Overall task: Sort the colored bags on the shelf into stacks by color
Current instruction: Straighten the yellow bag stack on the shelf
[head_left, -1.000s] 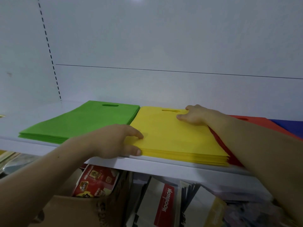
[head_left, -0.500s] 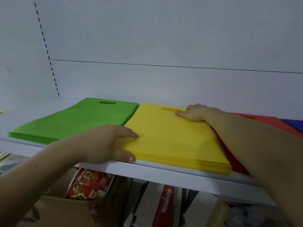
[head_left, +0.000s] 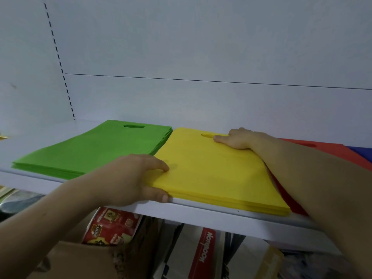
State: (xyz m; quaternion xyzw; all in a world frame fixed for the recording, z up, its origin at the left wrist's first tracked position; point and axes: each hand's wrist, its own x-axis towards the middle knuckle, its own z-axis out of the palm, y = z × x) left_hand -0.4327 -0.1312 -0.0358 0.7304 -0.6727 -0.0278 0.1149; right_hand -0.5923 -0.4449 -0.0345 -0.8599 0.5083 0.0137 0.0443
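Observation:
Four flat stacks of bags lie side by side on a white shelf (head_left: 201, 216): green (head_left: 96, 150), yellow (head_left: 211, 172), red (head_left: 330, 150) and a sliver of blue (head_left: 362, 151) at the right edge. My left hand (head_left: 128, 178) holds the yellow stack's near left corner, fingers on top and thumb against its front edge. My right hand (head_left: 239, 138) grips the far right corner beside the handle cut-out, fingers curled over the back edge. My right forearm hides much of the red stack.
The white back wall stands right behind the stacks, with a slotted upright at the left. Under the shelf sit a brown cardboard box (head_left: 76, 260), a red printed package (head_left: 112, 226) and a red-and-white carton (head_left: 205, 252).
Both hands keep their hold on the yellow stack. Only the view has shifted slightly.

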